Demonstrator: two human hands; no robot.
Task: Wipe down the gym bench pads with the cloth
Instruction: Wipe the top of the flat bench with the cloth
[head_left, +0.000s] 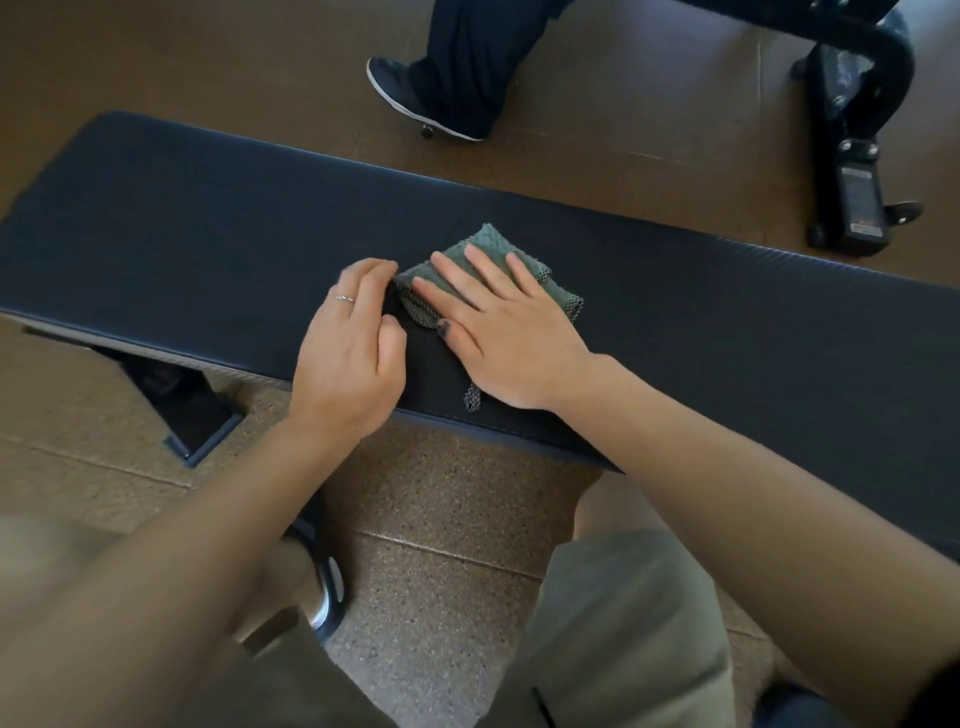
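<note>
Cloth (470, 258): green, folded, lying on the dark bench pad (208, 244) near its front-to-back middle. One small corner of the cloth shows at the pad's near edge, just below the right palm.

Right hand (498, 332): laid flat on the cloth, fingers straight and spread, pressing it against the pad.

Left hand (353, 343): resting on the pad just beside the cloth's left edge, fingers curled, fingertips at that edge. Whether they pinch the cloth cannot be told. A ring (345, 299) sits on one finger.

Bench leg (187, 400): visible below the pad at left, standing on speckled floor (441, 499).

Beyond the pad: another person's dark trouser leg and shoe (400, 93), and a black machine base (852, 197) at upper right.
</note>
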